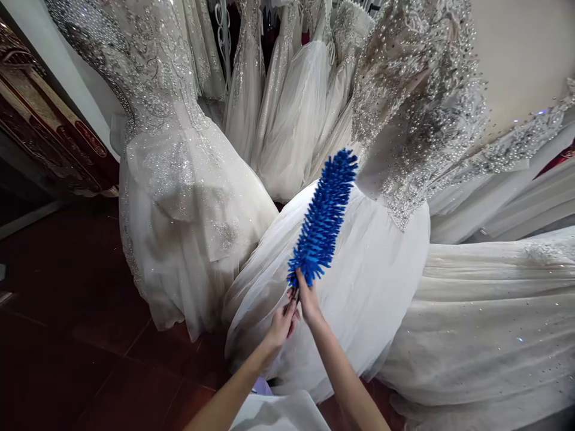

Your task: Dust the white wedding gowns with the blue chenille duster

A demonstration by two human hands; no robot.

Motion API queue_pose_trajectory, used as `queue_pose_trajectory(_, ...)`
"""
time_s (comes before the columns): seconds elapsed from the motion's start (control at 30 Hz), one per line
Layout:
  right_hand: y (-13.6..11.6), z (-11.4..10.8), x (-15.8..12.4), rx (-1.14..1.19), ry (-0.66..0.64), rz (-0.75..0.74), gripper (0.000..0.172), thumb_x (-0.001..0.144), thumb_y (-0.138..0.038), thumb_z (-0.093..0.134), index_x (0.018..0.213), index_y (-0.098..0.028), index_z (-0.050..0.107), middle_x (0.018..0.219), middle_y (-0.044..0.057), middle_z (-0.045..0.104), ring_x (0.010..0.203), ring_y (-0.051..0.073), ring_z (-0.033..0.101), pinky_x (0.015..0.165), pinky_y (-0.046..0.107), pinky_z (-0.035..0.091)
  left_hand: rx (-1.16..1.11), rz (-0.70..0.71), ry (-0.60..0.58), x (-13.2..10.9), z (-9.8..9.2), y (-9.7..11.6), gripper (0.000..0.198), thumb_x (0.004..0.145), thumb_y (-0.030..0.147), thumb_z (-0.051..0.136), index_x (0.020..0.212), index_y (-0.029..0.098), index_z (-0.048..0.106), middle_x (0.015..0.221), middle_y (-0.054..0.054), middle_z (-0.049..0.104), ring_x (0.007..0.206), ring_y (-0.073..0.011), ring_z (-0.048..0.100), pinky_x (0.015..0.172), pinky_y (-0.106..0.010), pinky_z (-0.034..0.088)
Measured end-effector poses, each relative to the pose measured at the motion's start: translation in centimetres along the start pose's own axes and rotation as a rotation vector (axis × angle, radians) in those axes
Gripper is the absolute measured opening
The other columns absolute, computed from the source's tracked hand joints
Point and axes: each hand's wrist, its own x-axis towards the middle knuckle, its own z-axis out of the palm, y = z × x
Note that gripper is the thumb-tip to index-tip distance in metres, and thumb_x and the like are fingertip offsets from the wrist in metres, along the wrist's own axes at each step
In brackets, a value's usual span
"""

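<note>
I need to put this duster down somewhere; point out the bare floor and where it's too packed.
Bare dark floor lies left, bordered by the left gown and the patterned panels. A narrow strip of floor shows between that gown and the middle gown's skirt. Right and back are crowded with skirts and hanging gowns. Both hands, left hand and right hand, grip the blue duster.

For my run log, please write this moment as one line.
left hand: on duster base | right hand: on duster base | blue duster: raised against white gown | floor: dark red
</note>
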Motion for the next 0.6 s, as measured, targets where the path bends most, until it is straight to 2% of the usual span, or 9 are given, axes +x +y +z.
queue_pose_trajectory(0.03,-0.2,-0.7,0.9,-0.040,0.045,0.003,0.056,0.075,-0.071,0.061,0.101,-0.022,0.053,0.047,-0.006,0.056,0.032,0.013,0.046,0.032,0.023,0.034,-0.007,-0.030,-0.045,1.0,0.6,0.0,0.077,0.052,0.099,0.039,0.058,0.024,0.051,0.034,0.006,0.039,0.031,-0.0092,0.032,0.040,-0.026,0.022)
queue_pose_trajectory(0.1,0.9,-1.5,2.6,-0.135,0.108,0.045,0.050,0.077,-0.068,0.061,0.094,-0.021,0.054,0.041,-0.007,0.050,0.032,0.013,0.045,0.032,0.022,0.033,-0.030,-0.106,-0.058,2.5,1.6,-1.3,0.077,0.054,0.100,0.034,0.058,0.024,0.048,0.034,0.006,0.039,0.031,-0.0095,0.032,0.039,-0.026,0.021)
queue_pose_trajectory(0.2,5.1,-0.9,4.2,-0.219,0.093,0.142,0.039,0.080,-0.058,0.062,0.085,-0.020,0.055,0.038,-0.009,0.043,0.033,0.011,0.043,0.034,0.021,0.034,-0.057,-0.218,0.065,2.7,1.6,-5.1,0.078,0.056,0.101,0.022,0.053,0.025,0.040,0.036,0.007,0.034,0.032,-0.0083,0.031,0.039,-0.025,0.024)
queue_pose_trajectory(0.3,10.2,1.4,3.7,-0.236,0.036,0.223,0.030,0.080,-0.048,0.064,0.088,-0.020,0.057,0.043,-0.009,0.044,0.035,0.012,0.043,0.036,0.023,0.037,-0.080,-0.355,0.190,1.1,-0.6,-9.4,0.079,0.055,0.102,0.020,0.050,0.025,0.036,0.040,0.007,0.032,0.034,-0.0069,0.030,0.039,-0.024,0.024)
queue_pose_trajectory(0.43,15.9,4.3,1.3,-0.284,-0.029,0.370,0.020,0.076,-0.034,0.068,0.088,-0.019,0.061,0.049,-0.008,0.049,0.039,0.012,0.044,0.040,0.025,0.043,-0.086,-0.512,0.334,-1.4,-4.3,-14.4,0.082,0.047,0.104,0.019,0.045,0.024,0.036,0.039,0.006,0.032,0.032,-0.0069,0.032,0.038,-0.024,0.026)
queue_pose_trajectory(0.53,18.4,5.1,0.2,-0.311,-0.074,0.484,0.024,0.077,-0.033,0.065,0.094,-0.017,0.060,0.045,-0.008,0.046,0.035,0.015,0.044,0.035,0.029,0.041,-0.078,-0.544,0.386,-2.4,-5.6,-16.0,0.084,0.036,0.106,0.020,0.045,0.024,0.038,0.037,0.003,0.037,0.031,-0.0094,0.037,0.036,-0.025,0.028)
queue_pose_trajectory(0.6,18.6,5.2,0.3,-0.296,-0.104,0.496,0.029,0.078,-0.036,0.065,0.098,-0.017,0.058,0.044,-0.008,0.046,0.034,0.016,0.044,0.034,0.029,0.040,-0.054,-0.505,0.404,-2.6,-5.6,-15.5,0.085,0.037,0.106,0.020,0.048,0.025,0.041,0.036,0.003,0.038,0.031,-0.0111,0.038,0.035,-0.026,0.029)
